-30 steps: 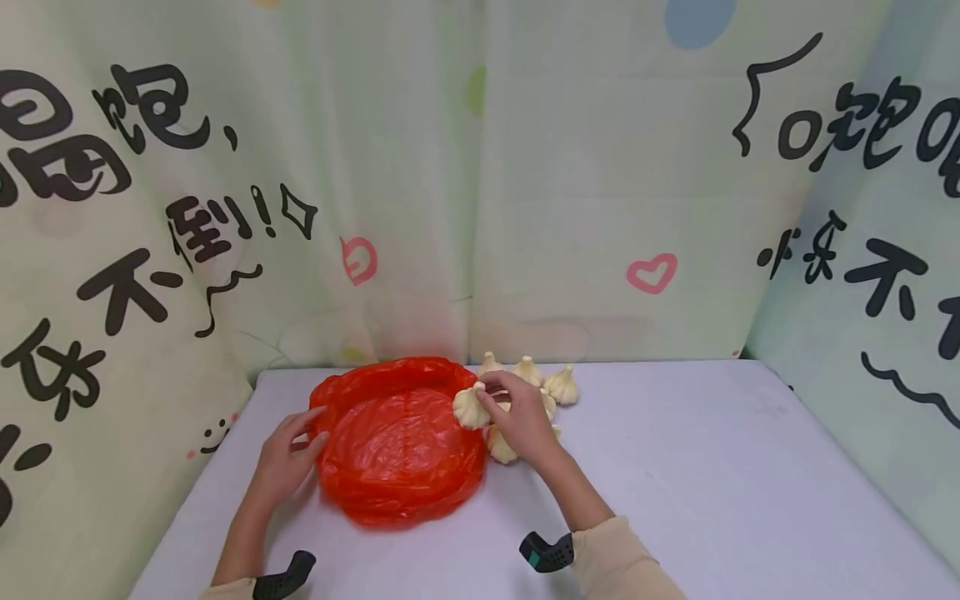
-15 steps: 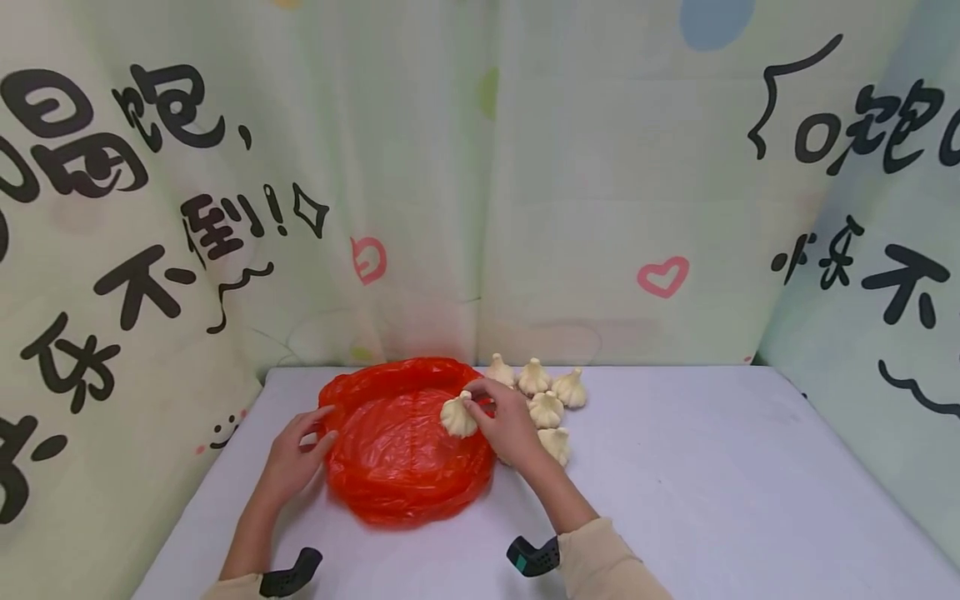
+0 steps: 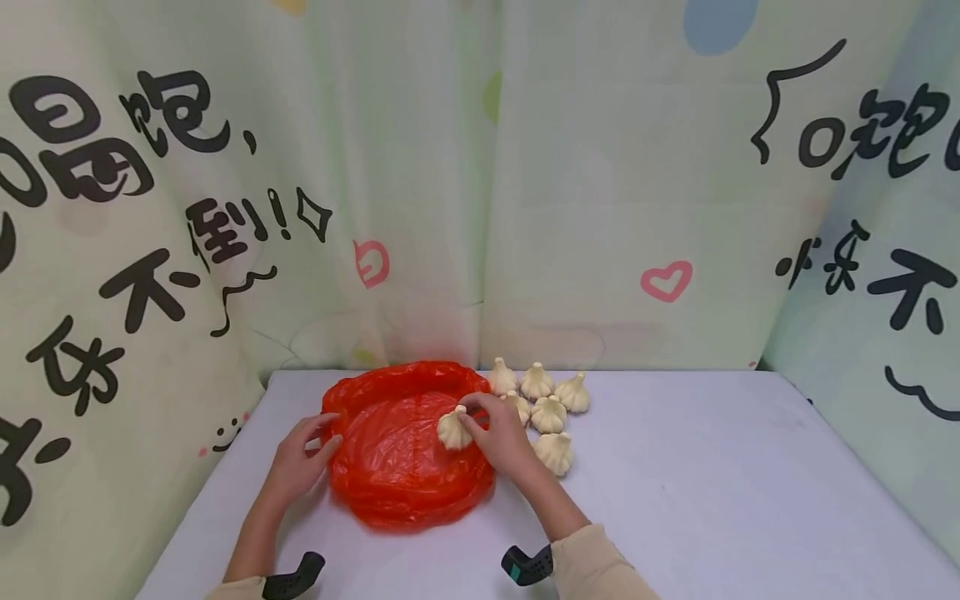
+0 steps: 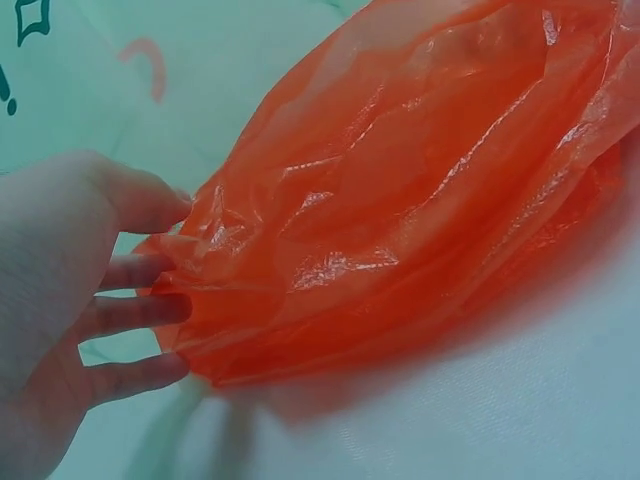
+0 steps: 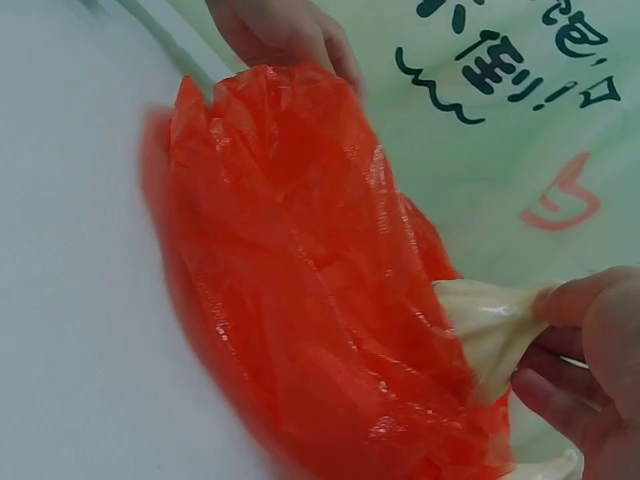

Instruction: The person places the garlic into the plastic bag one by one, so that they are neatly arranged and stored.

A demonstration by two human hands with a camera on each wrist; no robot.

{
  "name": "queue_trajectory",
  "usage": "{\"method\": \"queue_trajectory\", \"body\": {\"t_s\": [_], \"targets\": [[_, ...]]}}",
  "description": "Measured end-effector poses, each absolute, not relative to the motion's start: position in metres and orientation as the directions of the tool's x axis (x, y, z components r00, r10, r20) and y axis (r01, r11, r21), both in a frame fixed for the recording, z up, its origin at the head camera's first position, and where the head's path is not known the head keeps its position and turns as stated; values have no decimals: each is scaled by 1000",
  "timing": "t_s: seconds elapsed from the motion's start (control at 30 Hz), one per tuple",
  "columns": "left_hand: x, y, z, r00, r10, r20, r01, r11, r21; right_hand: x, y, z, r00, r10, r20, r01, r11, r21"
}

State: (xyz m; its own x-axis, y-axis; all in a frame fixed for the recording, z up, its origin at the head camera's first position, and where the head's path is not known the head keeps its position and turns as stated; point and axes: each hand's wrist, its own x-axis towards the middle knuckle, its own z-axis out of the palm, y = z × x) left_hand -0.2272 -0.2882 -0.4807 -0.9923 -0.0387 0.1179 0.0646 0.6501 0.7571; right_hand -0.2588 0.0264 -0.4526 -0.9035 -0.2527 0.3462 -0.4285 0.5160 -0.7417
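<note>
A red plastic bag (image 3: pixel 408 500) stands with its mouth spread wide and its rim folded in a ring. My right hand (image 3: pixel 498 433) pinches a garlic bulb (image 3: pixel 453 430) by its stem, over the right part of the bag's mouth. In the right wrist view the held bulb's lower end is hidden behind the bag wall. On the other side, my left hand (image 3: pixel 295 462) touches the bag's left edge, its fingers (image 4: pixel 140 315) nearly straight against the plastic. Several more garlic bulbs (image 3: pixel 549 414) lie close to the right of the bag.
The white table (image 3: pixel 675 483) ends at a pale curtain (image 3: pixel 562 208) printed with black characters and pink hearts, which also closes off both sides. Black devices (image 3: pixel 527 566) are worn at both wrists, by the beige sleeves.
My right hand has carried the garlic bulb leftward from the bag's right rim to over its mouth. The left hand stays at the bag's edge. The head view has shifted slightly.
</note>
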Motion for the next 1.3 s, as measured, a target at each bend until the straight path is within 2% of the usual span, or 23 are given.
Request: {"method": "queue_trajectory", "body": {"t_s": [0.23, 0.47, 1.3], "targets": [[-229, -285, -480, -992, -47, 119, 62, 636, 769, -256, 25, -461, -920, -257, 296, -390, 516, -763], [-236, -278, -483, -995, -34, 99, 56, 620, 782, -258, 27, -465, -903, -271, 333, -429, 523, -737], [-228, -287, -488, -993, -96, 64, -12, 637, 771, -260, 22, -466, -900, -274, 340, -435, 505, -746]]}}
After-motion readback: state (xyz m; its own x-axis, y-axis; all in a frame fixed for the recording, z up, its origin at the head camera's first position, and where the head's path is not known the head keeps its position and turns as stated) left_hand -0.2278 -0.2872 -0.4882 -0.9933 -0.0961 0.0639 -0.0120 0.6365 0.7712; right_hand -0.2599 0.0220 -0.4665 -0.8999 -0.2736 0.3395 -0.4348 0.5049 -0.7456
